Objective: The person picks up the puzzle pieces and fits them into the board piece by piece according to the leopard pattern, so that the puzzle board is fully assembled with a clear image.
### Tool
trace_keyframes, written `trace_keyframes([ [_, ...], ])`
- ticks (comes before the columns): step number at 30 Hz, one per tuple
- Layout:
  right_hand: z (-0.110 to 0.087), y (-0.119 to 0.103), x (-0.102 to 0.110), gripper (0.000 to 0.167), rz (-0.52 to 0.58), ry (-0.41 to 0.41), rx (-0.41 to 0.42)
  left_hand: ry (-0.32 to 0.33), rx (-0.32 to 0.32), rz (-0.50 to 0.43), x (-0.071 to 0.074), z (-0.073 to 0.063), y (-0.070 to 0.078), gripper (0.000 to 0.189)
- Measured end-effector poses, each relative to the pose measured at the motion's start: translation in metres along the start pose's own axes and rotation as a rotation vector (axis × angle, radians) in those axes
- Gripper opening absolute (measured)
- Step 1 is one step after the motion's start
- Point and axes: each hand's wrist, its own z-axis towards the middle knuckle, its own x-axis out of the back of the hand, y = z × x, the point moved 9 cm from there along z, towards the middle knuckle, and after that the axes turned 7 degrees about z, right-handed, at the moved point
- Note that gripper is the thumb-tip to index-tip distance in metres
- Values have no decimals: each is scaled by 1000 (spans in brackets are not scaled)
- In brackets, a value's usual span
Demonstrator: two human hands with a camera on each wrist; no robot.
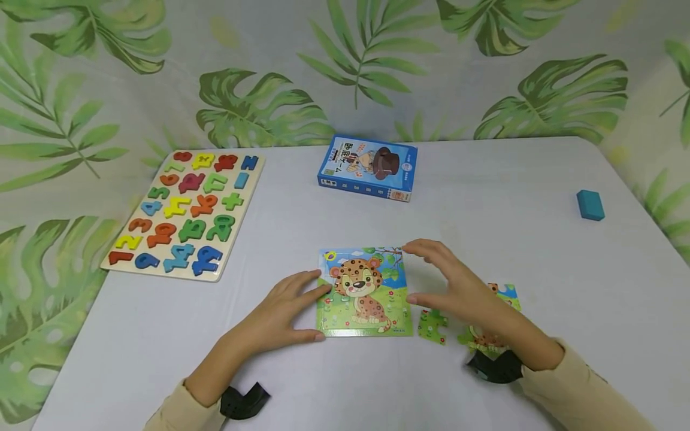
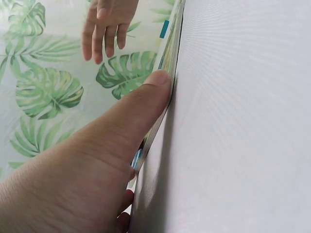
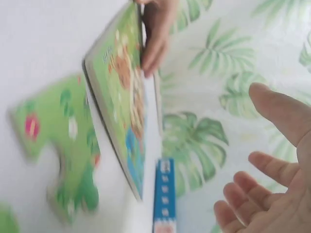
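While lying flat on the white tabletop [image 1: 291,221], framed between both hands: a square cardboard jigsaw board [image 1: 364,293] printed with a spotted leopard cub on green grass. Touched along its left edge by the left hand [image 1: 277,312], with fingers and thumb extended and not curled round it. Bordered on the right by the right hand [image 1: 458,286], with relaxed, parted fingers holding nothing, just beside the edge. Below the right thumb, near the board: a green, flower-printed cardboard piece [image 1: 433,327]. Partly hidden by the right forearm: more leopard-printed pieces [image 1: 484,341].
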Motion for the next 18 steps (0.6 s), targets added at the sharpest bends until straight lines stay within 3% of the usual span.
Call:
trace_keyframes([
  [4, -22, 1, 31, 76, -91, 94, 32, -2, 0, 2, 0, 0, 0, 79],
  [8, -43, 15, 49, 78, -137, 132, -42, -4, 3, 5, 1, 0, 0, 79],
  [14, -65, 43, 55, 74, -153, 123, -142, -9, 8, 7, 1, 0, 0, 79],
  [18, -72, 56, 53, 72, -166, 96, -148, -14, 11, 7, 0, 0, 0, 80],
])
